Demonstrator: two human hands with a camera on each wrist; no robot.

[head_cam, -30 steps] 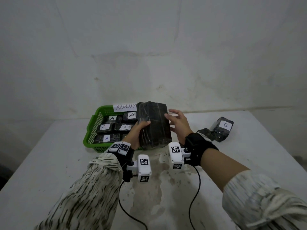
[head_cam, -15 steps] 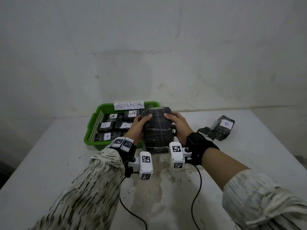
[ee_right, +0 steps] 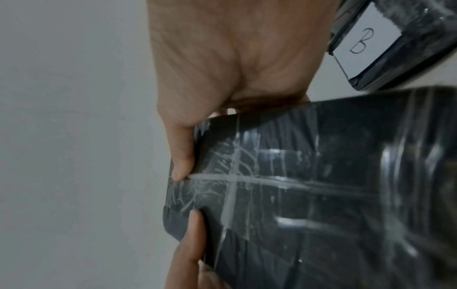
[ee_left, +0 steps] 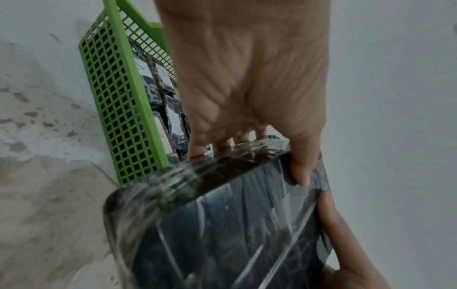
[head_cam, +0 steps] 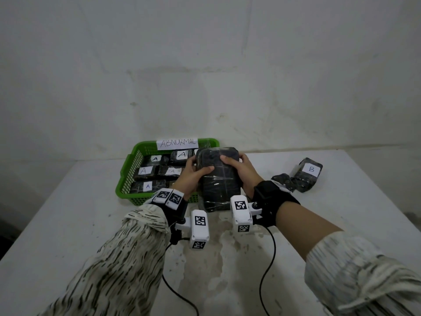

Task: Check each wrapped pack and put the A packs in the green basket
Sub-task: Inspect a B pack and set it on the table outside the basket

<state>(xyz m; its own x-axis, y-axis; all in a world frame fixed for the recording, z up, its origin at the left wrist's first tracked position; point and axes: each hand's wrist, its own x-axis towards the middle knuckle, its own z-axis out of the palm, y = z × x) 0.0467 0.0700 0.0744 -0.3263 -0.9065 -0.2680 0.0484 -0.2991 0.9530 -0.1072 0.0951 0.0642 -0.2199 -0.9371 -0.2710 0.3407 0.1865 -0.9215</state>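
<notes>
Both hands hold one black pack wrapped in clear film [head_cam: 218, 181] above the table, just right of the green basket [head_cam: 127, 169]. My left hand [head_cam: 193, 174] grips its left edge, thumb on the top face and fingers underneath [ee_left: 222, 144]. My right hand [head_cam: 239, 167] grips the right edge the same way, its thumb [ee_right: 181, 160] on the face. No label shows on the face turned up. The basket carries an "ABNORMAL" sign [head_cam: 177, 143] and holds several packs labelled A [head_cam: 148, 186].
A pack labelled B [head_cam: 309, 171] lies on the white table [head_cam: 68, 224] at the right, with a crumpled dark wrap [head_cam: 282, 180] beside it. The B pack [ee_right: 371, 41] lies close behind my right hand. A white wall stands behind the table. Cables hang from both wrists.
The pack has been tipped from standing nearly upright to lying flatter, face up. My right hand went from open beside it to gripping its right edge; both thumbs now lie on top.
</notes>
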